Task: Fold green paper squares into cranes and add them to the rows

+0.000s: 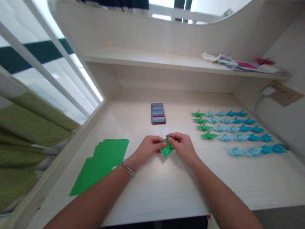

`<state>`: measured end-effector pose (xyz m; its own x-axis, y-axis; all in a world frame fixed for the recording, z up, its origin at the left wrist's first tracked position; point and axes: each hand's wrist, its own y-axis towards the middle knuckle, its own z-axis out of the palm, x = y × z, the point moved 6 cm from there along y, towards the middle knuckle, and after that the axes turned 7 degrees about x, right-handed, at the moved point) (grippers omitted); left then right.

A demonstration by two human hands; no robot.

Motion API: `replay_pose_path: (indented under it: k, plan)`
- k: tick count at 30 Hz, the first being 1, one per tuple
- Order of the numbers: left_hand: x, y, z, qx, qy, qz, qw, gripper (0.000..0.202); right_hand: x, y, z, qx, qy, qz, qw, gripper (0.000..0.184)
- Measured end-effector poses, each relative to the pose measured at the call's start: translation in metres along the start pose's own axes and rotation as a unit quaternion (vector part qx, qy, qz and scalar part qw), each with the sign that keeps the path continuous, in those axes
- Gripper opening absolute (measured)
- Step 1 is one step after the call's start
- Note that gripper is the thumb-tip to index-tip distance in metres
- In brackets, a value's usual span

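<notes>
A partly folded green paper piece (166, 149) is held just above the pale wooden desk (166, 187), pointed end toward me. My left hand (150, 147) pinches its left side with fingers closed. Pinching the top right of the same piece, my right hand (182, 146) has its fingers curled closed. A silver bracelet (128, 168) sits on my left wrist.
A stack of flat green paper sheets (102, 162) lies at the left. Rows of finished paper cranes, green (205, 127) and blue (240, 128), fill the right side. A phone (158, 113) lies beyond my hands. A shelf (166, 62) holds papers (238, 63). A wall socket (281, 93) is at right.
</notes>
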<state>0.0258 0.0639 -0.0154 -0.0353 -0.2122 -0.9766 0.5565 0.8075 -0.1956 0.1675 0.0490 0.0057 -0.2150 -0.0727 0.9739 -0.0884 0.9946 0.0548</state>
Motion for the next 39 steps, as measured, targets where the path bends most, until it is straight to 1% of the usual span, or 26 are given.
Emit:
replay_pose_path:
  k: [6,10,16,20,23,25,27,30,33,39]
  plan:
    - [-0.001,-0.0006,0.0004,0.015,0.034,0.002,0.999,0.023,0.0007,0.0003,-0.0024,0.01,-0.007,0.007,1.0,0.016]
    - [-0.0033,-0.0024,0.0018,0.02,0.041,-0.006,0.999,0.02,0.0014,0.0002,-0.0056,0.01,-0.001,0.018,1.0,0.017]
    - [-0.0067,-0.0042,0.0029,0.016,0.041,-0.012,0.999,0.018,-0.0004,0.0001,-0.0032,0.01,0.046,0.046,0.998,0.019]
    - [-0.0074,-0.0032,0.0017,0.008,0.055,-0.008,0.998,0.021,0.0001,0.0005,-0.0008,0.012,0.088,0.063,0.994,0.021]
    - [-0.0066,-0.0022,0.0007,0.003,0.074,-0.005,0.997,0.024,0.0007,0.0001,-0.0006,0.012,0.112,0.061,0.992,0.025]
    - [-0.0067,-0.002,0.0008,0.003,0.092,0.007,0.996,0.025,-0.0002,-0.0003,0.0008,0.024,0.108,0.055,0.992,0.026]
    - [-0.0066,-0.0019,0.0014,0.005,0.114,0.022,0.993,0.025,-0.0013,-0.0006,0.0027,0.042,0.082,0.044,0.995,0.026]
    - [-0.0056,-0.0019,0.0024,0.008,0.135,0.036,0.99,0.023,-0.0029,-0.0003,0.0037,0.054,0.05,0.036,0.997,0.019]
    - [-0.0053,-0.0017,0.0032,0.009,0.139,0.041,0.989,0.021,-0.0047,0.0004,0.0032,0.056,0.068,0.048,0.995,0.018]
    - [-0.0088,-0.0034,0.0043,0.005,0.132,0.043,0.99,0.019,-0.0063,0.0011,0.0018,0.057,0.095,0.055,0.992,0.023]
